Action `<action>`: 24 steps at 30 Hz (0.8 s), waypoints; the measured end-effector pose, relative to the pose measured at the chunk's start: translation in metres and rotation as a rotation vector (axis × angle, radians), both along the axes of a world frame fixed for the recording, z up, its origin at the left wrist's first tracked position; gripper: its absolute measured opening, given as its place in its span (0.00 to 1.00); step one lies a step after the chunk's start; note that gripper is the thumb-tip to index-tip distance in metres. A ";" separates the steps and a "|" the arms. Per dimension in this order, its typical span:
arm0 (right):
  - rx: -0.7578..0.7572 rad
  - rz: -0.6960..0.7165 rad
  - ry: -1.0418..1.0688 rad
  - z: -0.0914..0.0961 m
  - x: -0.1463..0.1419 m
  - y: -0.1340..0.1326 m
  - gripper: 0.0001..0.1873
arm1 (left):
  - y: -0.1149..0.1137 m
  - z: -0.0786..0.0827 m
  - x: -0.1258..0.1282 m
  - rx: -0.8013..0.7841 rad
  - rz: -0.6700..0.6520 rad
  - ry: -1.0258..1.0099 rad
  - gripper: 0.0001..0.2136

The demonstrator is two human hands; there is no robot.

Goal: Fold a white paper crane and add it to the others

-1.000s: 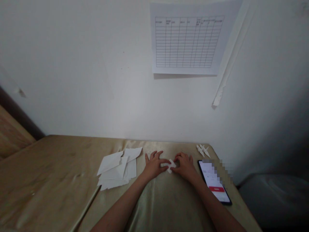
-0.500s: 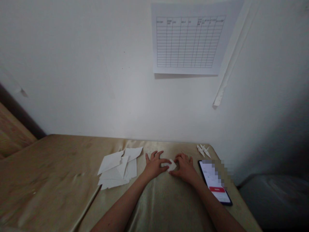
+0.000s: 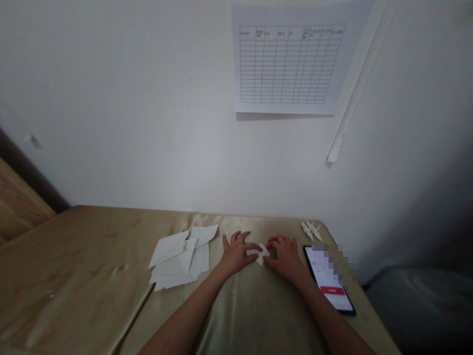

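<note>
A small folded white paper piece [image 3: 261, 253] lies on the tan table [image 3: 92, 276] between my two hands. My left hand [image 3: 236, 252] presses on its left end with thumb and forefinger pinched, the other fingers spread on the cloth. My right hand [image 3: 284, 254] has its fingers curled and pinches the paper's right end.
A loose pile of white paper sheets [image 3: 181, 256] lies left of my hands. Two small folded paper figures [image 3: 311, 230] sit at the table's far right corner. A phone [image 3: 328, 284] with a lit screen lies by my right forearm. A printed grid sheet [image 3: 288, 61] hangs on the wall.
The hands stay at the same spot. The fingers have shifted slightly on the small paper, which has turned a little between them.
</note>
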State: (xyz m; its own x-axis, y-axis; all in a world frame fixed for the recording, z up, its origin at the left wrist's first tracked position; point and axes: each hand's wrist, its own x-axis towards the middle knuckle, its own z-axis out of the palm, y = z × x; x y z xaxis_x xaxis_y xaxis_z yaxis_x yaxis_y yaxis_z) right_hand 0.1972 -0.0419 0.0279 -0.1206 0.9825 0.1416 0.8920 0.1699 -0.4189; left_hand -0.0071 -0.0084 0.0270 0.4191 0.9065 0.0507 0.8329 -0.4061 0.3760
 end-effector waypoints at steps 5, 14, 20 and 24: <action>0.049 0.010 -0.116 0.003 -0.008 -0.003 0.19 | 0.000 -0.002 0.000 0.001 0.007 0.000 0.14; 0.043 -0.032 -0.128 -0.002 -0.007 0.006 0.11 | 0.000 0.002 0.001 -0.016 0.004 0.012 0.14; 0.063 -0.042 -0.134 0.000 -0.006 0.011 0.09 | -0.001 0.003 0.001 -0.023 0.011 0.001 0.14; 0.069 -0.050 -0.118 -0.001 -0.006 0.013 0.09 | 0.000 0.003 0.002 -0.027 0.012 -0.007 0.14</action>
